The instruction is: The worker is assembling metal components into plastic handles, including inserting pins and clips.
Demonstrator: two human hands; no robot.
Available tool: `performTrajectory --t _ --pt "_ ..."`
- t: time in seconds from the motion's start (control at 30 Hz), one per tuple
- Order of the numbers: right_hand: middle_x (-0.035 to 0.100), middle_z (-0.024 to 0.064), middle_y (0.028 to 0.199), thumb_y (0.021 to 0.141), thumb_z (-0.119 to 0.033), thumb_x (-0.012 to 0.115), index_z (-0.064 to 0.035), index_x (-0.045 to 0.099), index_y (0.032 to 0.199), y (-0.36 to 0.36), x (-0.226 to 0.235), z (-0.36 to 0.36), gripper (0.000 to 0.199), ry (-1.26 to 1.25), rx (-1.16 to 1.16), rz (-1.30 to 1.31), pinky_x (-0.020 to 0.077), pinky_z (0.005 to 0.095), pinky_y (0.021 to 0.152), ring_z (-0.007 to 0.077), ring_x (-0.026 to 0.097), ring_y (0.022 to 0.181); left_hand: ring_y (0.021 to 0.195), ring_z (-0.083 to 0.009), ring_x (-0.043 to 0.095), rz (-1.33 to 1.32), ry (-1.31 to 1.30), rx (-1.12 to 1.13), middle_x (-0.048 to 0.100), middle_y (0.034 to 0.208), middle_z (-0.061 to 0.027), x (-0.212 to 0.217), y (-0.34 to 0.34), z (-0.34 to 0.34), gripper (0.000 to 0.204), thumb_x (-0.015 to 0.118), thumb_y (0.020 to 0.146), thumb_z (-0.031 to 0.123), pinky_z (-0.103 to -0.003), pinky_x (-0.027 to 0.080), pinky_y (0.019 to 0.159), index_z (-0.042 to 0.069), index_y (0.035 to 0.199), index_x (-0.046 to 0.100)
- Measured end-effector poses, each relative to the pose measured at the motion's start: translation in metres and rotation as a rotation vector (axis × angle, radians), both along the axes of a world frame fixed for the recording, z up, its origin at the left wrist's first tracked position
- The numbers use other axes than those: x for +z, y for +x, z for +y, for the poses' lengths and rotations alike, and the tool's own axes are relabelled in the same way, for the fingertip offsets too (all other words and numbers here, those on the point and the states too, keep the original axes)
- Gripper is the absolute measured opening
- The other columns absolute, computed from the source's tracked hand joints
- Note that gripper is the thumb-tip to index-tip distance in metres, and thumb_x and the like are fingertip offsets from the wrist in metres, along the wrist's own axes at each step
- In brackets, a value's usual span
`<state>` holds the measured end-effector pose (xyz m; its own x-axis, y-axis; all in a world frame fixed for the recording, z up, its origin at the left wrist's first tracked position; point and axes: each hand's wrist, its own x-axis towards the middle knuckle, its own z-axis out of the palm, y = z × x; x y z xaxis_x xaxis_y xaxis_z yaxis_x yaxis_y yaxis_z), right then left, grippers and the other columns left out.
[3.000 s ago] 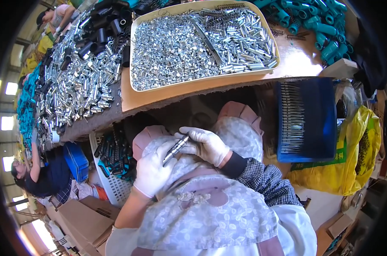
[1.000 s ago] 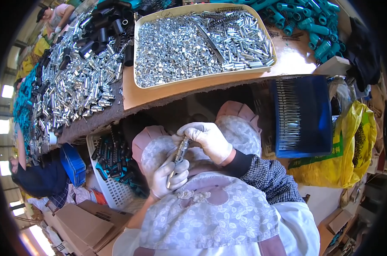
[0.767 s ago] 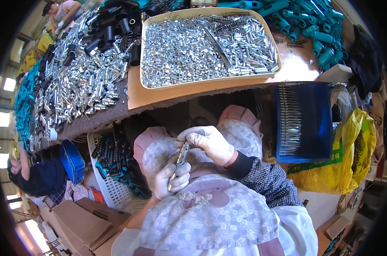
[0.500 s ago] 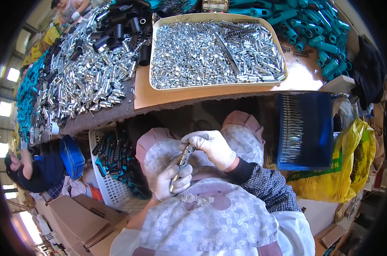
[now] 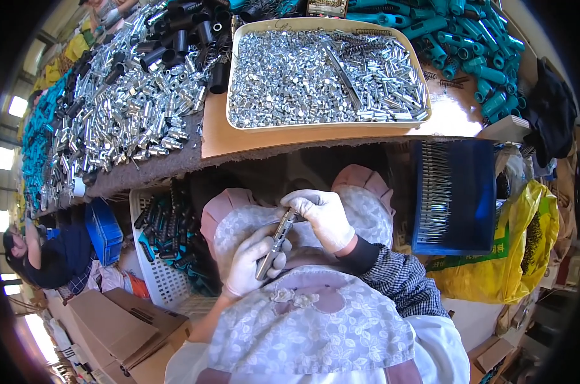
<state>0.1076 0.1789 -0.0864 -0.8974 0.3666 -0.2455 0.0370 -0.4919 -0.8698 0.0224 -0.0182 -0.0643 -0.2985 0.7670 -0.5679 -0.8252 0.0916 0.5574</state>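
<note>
Over my lap, both gloved hands are closed on one slim metal rod-shaped part [image 5: 278,242], which slants from lower left to upper right. My left hand [image 5: 250,264] wraps round its lower, thicker length. At the upper end, my right hand [image 5: 319,217] pinches the part between thumb and fingers. Its exact kind I cannot make out. Past my knees, a cream tray [image 5: 328,125] on the bench holds many small silver pieces, pins and a few dark springs.
Silver fittings [image 5: 130,115] lie heaped at the left of the bench, teal housings [image 5: 488,70] at the far right. A blue bin [image 5: 475,198] with long thin rods stands right of my knees, a white crate [image 5: 165,281] left. Another person [image 5: 53,249] is at far left.
The metal part has turned in my hands, and more of its lower end shows below my left fingers. My right hand has shifted only slightly.
</note>
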Motion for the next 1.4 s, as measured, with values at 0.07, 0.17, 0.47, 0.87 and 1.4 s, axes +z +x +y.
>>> performTrajectory --t 0.07,0.17,0.47,0.87,1.4 --pt "0.074 0.0136 0.1 0.1 -0.014 0.06 0.0069 0.07 0.111 0.001 0.001 0.001 0.026 0.055 -0.024 -0.011 0.055 0.0301 0.085 0.0172 0.069 0.095 0.074 -0.0125 0.063 0.237 -0.096 -0.032 0.066 0.105 -0.0104 0.012 0.002 0.009 0.045 0.052 0.1 0.016 -0.022 0.048 0.055 0.0 0.142 0.047" --pt "0.074 0.0133 0.099 0.099 -0.013 0.06 0.0075 0.069 0.113 -0.001 0.006 0.0 0.026 0.021 -0.096 -0.028 0.0554 0.0301 0.084 0.0177 0.07 0.093 0.082 -0.0193 0.07 0.621 -0.251 -0.056 0.071 0.105 -0.0135 0.02 0.005 0.014 0.04 0.063 0.093 0.009 -0.028 0.056 0.067 0.001 0.132 0.057" --pt "0.074 0.0169 0.105 0.102 -0.015 0.056 0.0095 0.067 0.118 -0.002 0.014 -0.006 0.032 -0.039 -0.142 -0.01 0.0539 0.0307 0.09 0.0179 0.07 0.096 0.091 -0.0317 0.073 1.637 -0.336 -0.058 0.074 0.103 -0.0131 0.029 -0.001 0.031 0.033 0.08 0.081 0.017 -0.038 0.057 0.079 0.009 0.111 0.072" --pt "0.067 0.0211 0.126 0.108 -0.033 0.048 0.0081 0.055 0.132 0.006 0.02 0.006 0.048 0.132 -0.162 0.125 0.0521 0.0364 0.098 0.0256 0.067 0.111 0.092 -0.0308 0.069 1.464 -0.218 0.015 0.071 0.1 -0.0153 0.036 0.004 0.04 0.037 0.076 0.077 0.0 -0.038 0.054 0.084 0.003 0.112 0.067" --pt "0.064 0.0144 0.126 0.103 -0.027 0.055 0.0048 0.059 0.13 0.032 0.027 0.013 0.041 0.455 0.024 0.146 0.0488 0.0282 0.093 0.0185 0.063 0.11 0.091 -0.0301 0.074 1.486 -0.112 0.068 0.073 0.105 -0.0164 0.043 0.001 0.039 0.039 0.078 0.079 0.004 -0.035 0.058 0.08 0.003 0.117 0.069"
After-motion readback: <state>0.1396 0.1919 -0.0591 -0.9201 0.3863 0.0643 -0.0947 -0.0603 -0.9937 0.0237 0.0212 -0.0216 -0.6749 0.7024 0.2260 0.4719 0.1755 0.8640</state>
